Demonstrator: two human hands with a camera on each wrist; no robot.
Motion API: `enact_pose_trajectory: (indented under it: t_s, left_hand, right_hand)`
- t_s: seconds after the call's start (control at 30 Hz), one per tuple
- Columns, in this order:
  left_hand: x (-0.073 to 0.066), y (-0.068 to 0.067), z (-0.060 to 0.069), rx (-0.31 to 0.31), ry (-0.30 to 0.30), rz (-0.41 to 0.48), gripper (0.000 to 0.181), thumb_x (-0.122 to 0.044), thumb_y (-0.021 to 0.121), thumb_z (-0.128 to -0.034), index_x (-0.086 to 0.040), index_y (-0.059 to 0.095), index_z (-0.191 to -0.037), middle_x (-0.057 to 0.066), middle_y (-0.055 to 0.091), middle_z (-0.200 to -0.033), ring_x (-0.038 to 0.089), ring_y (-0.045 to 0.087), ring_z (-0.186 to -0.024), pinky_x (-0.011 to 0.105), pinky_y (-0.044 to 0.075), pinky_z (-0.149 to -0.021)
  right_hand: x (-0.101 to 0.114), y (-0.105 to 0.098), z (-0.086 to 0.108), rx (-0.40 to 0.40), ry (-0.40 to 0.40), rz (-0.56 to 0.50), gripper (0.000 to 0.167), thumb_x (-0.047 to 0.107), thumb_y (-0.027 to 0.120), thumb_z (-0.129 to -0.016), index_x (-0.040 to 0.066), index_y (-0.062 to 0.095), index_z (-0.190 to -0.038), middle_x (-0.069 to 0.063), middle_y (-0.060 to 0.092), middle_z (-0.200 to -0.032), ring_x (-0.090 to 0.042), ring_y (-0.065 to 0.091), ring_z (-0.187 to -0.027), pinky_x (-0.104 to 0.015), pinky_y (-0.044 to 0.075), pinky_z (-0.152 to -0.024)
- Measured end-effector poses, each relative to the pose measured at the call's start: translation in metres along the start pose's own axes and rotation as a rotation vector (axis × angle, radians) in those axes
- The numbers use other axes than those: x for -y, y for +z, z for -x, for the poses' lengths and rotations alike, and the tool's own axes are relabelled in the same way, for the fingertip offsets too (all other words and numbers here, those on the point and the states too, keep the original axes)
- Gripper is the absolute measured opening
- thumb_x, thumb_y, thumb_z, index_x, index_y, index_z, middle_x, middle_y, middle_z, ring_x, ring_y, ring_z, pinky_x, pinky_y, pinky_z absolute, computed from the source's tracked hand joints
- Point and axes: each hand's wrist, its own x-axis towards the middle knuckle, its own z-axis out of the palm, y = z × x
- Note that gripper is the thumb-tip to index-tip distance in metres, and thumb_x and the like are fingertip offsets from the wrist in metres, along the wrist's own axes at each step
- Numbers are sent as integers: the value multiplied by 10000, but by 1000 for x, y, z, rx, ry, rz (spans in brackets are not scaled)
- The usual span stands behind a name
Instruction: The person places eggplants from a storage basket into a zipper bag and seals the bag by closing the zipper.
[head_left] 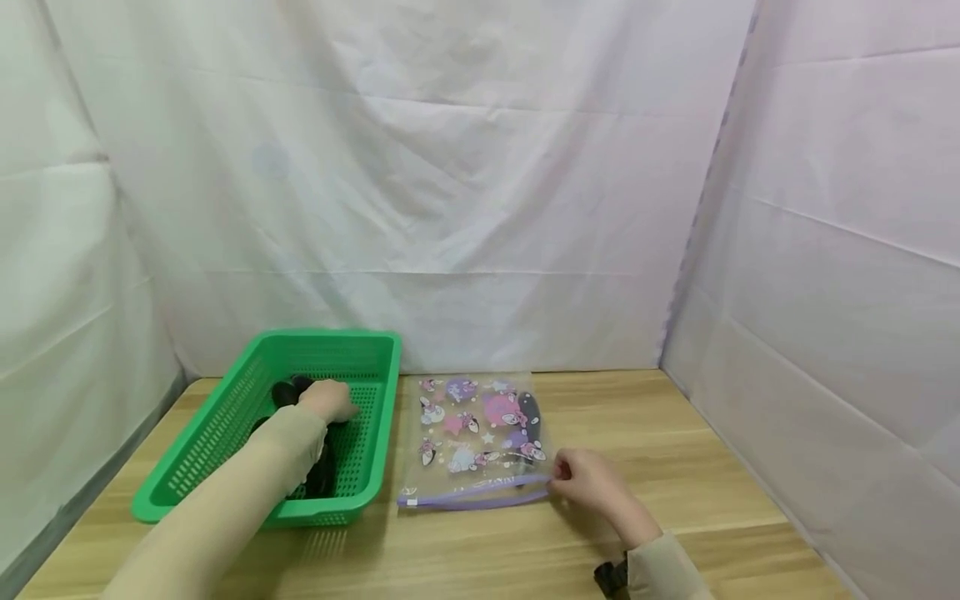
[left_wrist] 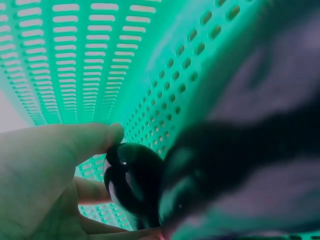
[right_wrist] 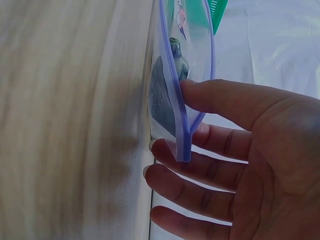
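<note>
Inside the green basket (head_left: pixel 390 417), my left hand (head_left: pixel 330 402) reaches down among dark, glossy vegetables. The left wrist view shows its thumb and fingers around the rounded end of a dark eggplant (left_wrist: pixel 132 175). Another eggplant (left_wrist: pixel 200 175) lies very close, filling the right of that view. A clear zip bag (head_left: pixel 442 450) with pink and purple cartoon prints lies flat beside the basket. My right hand (head_left: pixel 592 482) pinches the right end of its purple zip edge (right_wrist: pixel 184 145), where the mouth gapes. A dark, long vegetable (head_left: pixel 529 417) is inside the bag, along its right side.
More dark vegetables (head_left: pixel 321 471) lie in the basket, partly hidden by my left arm. A white slider (head_left: pixel 412 502) sits at the zip's left end. White cloth walls (head_left: pixel 480 208) enclose the wooden table (head_left: pixel 675 467) at the back and sides.
</note>
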Motion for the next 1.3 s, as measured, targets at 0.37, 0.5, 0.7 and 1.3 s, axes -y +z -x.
enact_pose_trajectory:
  t_s: [0.37,0.5,0.7,1.3]
  left_hand:
    - [-1,3,2,8,21,16,369,-242,607,-938,63,636,-1144,248,615,-1111,278,578,-808,397,450,-627]
    - [-1,1,4,1,32,28,352,-208,620,-924,73,627,-1136,235,619,-1073,267,561,-784,398,445,-633]
    - [-2,1,5,-5,22,47,352,-149,620,-905,88,602,-1163,231,611,-1048,269,508,-750,388,406,-611]
    - [-4,7,1,-68,3,33,265,-142,736,-822,11,647,-1019,213,611,-951,292,525,-728,417,444,-587]
  right_hand:
    - [0,-2,2,-11,-24,34,220,205,758,-752,190,545,-699,102,499,-622,-91,450,-544,-280,384,-521]
    - [-1,-1,2,-6,-22,32,218,217,755,-756,193,545,-706,103,497,-626,-91,450,-549,-280,385,-523]
    - [-1,0,2,0,-18,23,214,227,752,-757,193,545,-714,100,498,-629,-95,452,-550,-284,380,-521]
    - [-3,-1,1,-7,-33,17,218,218,751,-749,193,541,-699,108,499,-612,-86,453,-537,-278,381,-510]
